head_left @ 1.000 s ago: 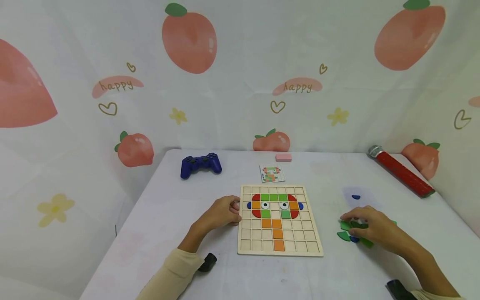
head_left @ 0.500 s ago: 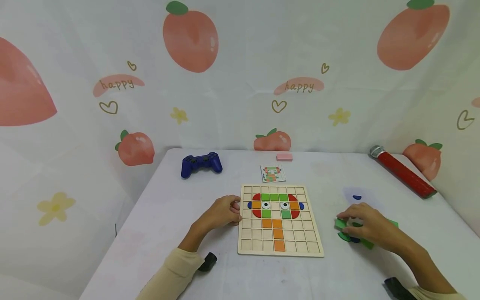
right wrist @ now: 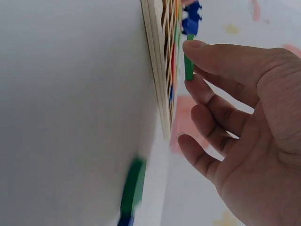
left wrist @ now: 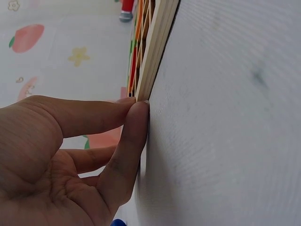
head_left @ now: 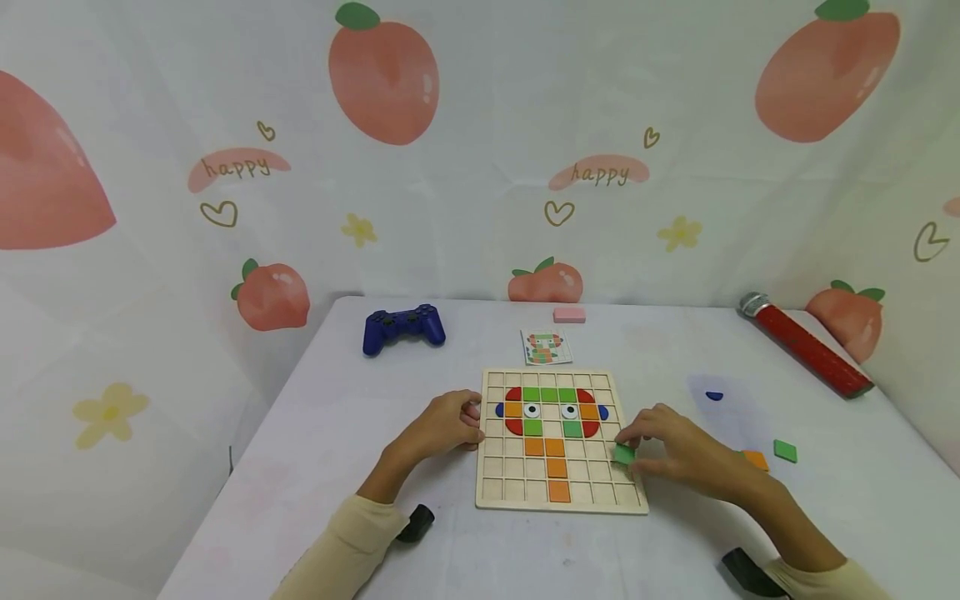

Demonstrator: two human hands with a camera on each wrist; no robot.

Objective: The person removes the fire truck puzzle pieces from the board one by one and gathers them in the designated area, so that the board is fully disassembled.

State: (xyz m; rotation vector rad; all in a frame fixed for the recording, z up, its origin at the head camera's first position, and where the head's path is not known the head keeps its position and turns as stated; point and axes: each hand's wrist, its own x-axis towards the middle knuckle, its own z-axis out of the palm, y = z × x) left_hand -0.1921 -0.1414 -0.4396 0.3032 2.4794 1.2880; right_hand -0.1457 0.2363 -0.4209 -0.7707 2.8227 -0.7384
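A wooden grid board (head_left: 600, 475) lies flat on the table, bearing red, green, orange and blue tiles and two eye tiles laid out like a face, with orange squares below. At its left edge my left hand (head_left: 447, 423) pinches the rim between thumb and fingertip, as the left wrist view shows. My right hand (head_left: 686, 450) holds a green square tile (head_left: 623, 454) over the board's right side, pinched between thumb and finger. In the right wrist view the green tile (right wrist: 189, 61) appears edge-on, and the other fingers are loosely bent. A small picture card (head_left: 546, 347) lies behind the board.
A green square (head_left: 785, 451) and an orange tile (head_left: 756, 460) lie beside my right forearm, which hides other pieces. A blue half-round piece (head_left: 714, 396) lies farther back. A game controller (head_left: 402, 330), a pink block (head_left: 569, 315) and a red microphone (head_left: 806, 346) stand along the back.
My right hand has picked up the green square tile from the loose pieces and moved left to the board with it. My left hand stays at the board's edge.
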